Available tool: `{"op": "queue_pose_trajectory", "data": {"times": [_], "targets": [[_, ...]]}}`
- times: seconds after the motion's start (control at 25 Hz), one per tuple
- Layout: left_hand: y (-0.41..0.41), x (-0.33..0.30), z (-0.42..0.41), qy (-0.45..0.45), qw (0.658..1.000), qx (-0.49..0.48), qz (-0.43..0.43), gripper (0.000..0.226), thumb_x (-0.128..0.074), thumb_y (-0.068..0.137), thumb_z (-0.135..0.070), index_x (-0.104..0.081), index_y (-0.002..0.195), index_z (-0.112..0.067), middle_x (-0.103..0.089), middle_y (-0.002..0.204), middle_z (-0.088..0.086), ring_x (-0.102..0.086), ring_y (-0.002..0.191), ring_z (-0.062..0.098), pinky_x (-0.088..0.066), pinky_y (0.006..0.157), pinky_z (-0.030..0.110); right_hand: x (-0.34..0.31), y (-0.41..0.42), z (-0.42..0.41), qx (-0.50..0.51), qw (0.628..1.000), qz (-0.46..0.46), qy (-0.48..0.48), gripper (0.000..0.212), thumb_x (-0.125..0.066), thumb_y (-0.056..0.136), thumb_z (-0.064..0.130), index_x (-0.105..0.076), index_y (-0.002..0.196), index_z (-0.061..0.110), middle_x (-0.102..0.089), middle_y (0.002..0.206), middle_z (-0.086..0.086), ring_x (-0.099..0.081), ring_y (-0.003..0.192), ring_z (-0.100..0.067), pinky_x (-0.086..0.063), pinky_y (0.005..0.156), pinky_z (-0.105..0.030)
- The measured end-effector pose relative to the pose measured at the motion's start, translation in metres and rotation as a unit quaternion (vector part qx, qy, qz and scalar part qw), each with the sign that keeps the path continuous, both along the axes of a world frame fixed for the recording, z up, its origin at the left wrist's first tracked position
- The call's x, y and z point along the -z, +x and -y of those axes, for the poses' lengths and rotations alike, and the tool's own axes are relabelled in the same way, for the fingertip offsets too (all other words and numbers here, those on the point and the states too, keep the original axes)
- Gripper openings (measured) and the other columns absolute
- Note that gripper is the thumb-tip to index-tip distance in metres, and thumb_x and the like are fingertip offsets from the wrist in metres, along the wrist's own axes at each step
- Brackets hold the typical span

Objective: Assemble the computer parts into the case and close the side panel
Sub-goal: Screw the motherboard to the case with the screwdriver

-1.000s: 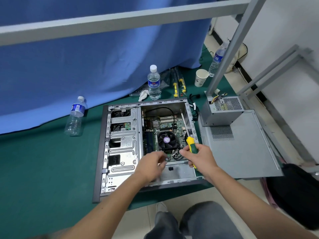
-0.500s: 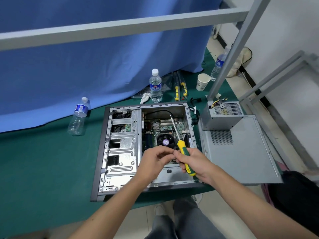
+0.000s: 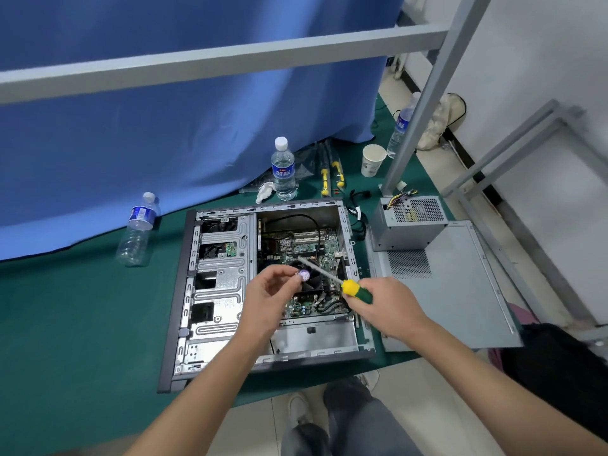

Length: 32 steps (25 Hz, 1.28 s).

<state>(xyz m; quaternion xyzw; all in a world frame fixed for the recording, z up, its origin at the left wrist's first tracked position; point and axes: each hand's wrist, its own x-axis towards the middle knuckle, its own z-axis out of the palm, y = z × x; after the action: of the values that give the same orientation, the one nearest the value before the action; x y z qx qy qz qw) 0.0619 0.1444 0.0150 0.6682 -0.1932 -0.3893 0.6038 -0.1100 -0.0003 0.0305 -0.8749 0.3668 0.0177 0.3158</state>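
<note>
Both hands hover above the open computer case [image 3: 263, 291], which lies on its side on the green table cover [image 3: 65, 324]. In the head view, the right hand [image 3: 388, 307] is wrapped around the yellow-and-green handle of a screwdriver [image 3: 355, 289], whose shaft slants up and left so the tip sits just over the left fingertips. The left hand [image 3: 269, 294] has its fingers curled with thumb and forefinger drawn together near that tip; whether they pinch a screw is too small to tell. Beneath the hands, inside the case, are the motherboard [image 3: 306, 245] and the cooler fan [image 3: 309, 278], with the metal drive cage [image 3: 223, 278] to the left. Just right of the case, the side panel [image 3: 460, 291] lies flat, and the power supply [image 3: 411, 222] stands on its far end. Two water bottles [image 3: 283, 169] and a paper cup [image 3: 372, 160] stand by the blue curtain [image 3: 164, 126].
</note>
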Motion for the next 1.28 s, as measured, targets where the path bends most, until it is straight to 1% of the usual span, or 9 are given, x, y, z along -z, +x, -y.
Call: {"op": "queue_pose_trajectory", "data": {"times": [0.16,0.36,0.52,0.68,0.76,0.96,1.12,1.2,1.28], "targets": [[0.005,0.001,-0.007,0.013,1.0,-0.013,0.017,0.01,-0.071,0.088,-0.01,-0.071,0.096,-0.016,-0.074,0.087,0.002,-0.069,0.085,0.016,-0.056,0.078,0.025,0.001,-0.013,0.006,-0.066,0.99,-0.081,-0.094,0.034,-0.058,0.091,0.043,-0.045,0.063,0.027,-0.049,0.055,0.01,-0.047,0.051,-0.003,-0.029,0.047,-0.02],[0.008,0.001,-0.007,0.02,0.999,-0.02,0.036,0.011,-0.071,0.087,-0.008,-0.072,0.095,-0.016,-0.073,0.083,-0.004,-0.067,0.078,0.006,-0.052,0.071,0.015,0.002,-0.012,0.009,-0.088,0.982,-0.114,-0.121,0.028,-0.057,0.09,0.043,-0.051,0.068,0.027,-0.051,0.057,0.011,-0.046,0.053,0.0,-0.029,0.047,-0.018],[0.011,0.0,-0.007,0.03,0.997,-0.004,0.066,0.012,-0.072,0.086,-0.008,-0.072,0.092,-0.018,-0.073,0.081,-0.005,-0.067,0.076,0.004,-0.051,0.07,0.014,0.002,-0.011,0.012,-0.091,0.982,-0.106,-0.123,0.034,-0.058,0.09,0.043,-0.044,0.062,0.028,-0.049,0.055,0.011,-0.045,0.051,0.001,-0.027,0.047,-0.018],[0.017,-0.001,-0.007,0.043,0.995,0.011,0.091,0.013,-0.072,0.086,-0.01,-0.072,0.091,-0.022,-0.073,0.08,-0.007,-0.066,0.074,0.003,-0.051,0.07,0.014,0.002,-0.009,0.013,-0.103,0.98,-0.115,-0.129,0.028,-0.057,0.09,0.044,-0.052,0.068,0.028,-0.056,0.06,0.009,-0.054,0.056,-0.006,-0.041,0.052,-0.021],[0.02,0.0,-0.006,0.052,0.991,0.029,0.117,0.015,-0.072,0.086,-0.01,-0.071,0.089,-0.025,-0.072,0.08,-0.009,-0.066,0.074,0.003,-0.051,0.07,0.014,0.002,-0.009,0.013,-0.111,0.977,-0.125,-0.133,0.026,-0.056,0.09,0.044,-0.053,0.07,0.028,-0.055,0.06,0.01,-0.053,0.056,-0.006,-0.041,0.052,-0.021],[0.026,-0.002,-0.005,0.088,0.966,0.095,0.225,0.022,-0.072,0.087,-0.01,-0.069,0.084,-0.032,-0.07,0.078,-0.015,-0.063,0.076,-0.002,-0.048,0.071,0.009,-0.002,-0.007,0.016,-0.135,0.97,-0.142,-0.147,0.024,-0.054,0.091,0.045,-0.053,0.074,0.028,-0.052,0.062,0.011,-0.053,0.058,-0.008,-0.039,0.053,-0.022],[0.032,0.002,-0.004,0.133,0.911,0.189,0.343,0.011,-0.071,0.088,-0.014,-0.073,0.091,-0.024,-0.065,0.085,-0.019,-0.06,0.078,-0.001,-0.05,0.073,0.018,-0.008,-0.001,0.021,-0.171,0.949,-0.182,-0.191,0.022,-0.055,0.09,0.042,-0.055,0.077,0.024,-0.054,0.065,0.008,-0.054,0.06,-0.014,-0.036,0.051,-0.025],[0.034,0.004,-0.002,0.161,0.909,0.2,0.329,0.008,-0.07,0.089,-0.018,-0.072,0.092,-0.025,-0.065,0.084,-0.019,-0.06,0.079,-0.001,-0.049,0.072,0.019,-0.01,0.004,0.023,-0.177,0.948,-0.185,-0.19,0.022,-0.056,0.09,0.04,-0.056,0.078,0.022,-0.052,0.064,0.008,-0.051,0.058,-0.012,-0.031,0.048,-0.024],[0.035,0.007,0.001,0.184,0.906,0.204,0.321,0.009,-0.069,0.09,-0.019,-0.07,0.09,-0.029,-0.065,0.083,-0.019,-0.06,0.077,-0.001,-0.047,0.07,0.016,-0.013,0.009,0.026,-0.186,0.946,-0.186,-0.186,0.021,-0.055,0.09,0.039,-0.057,0.078,0.021,-0.055,0.066,0.007,-0.053,0.06,-0.013,-0.034,0.05,-0.025]]}}
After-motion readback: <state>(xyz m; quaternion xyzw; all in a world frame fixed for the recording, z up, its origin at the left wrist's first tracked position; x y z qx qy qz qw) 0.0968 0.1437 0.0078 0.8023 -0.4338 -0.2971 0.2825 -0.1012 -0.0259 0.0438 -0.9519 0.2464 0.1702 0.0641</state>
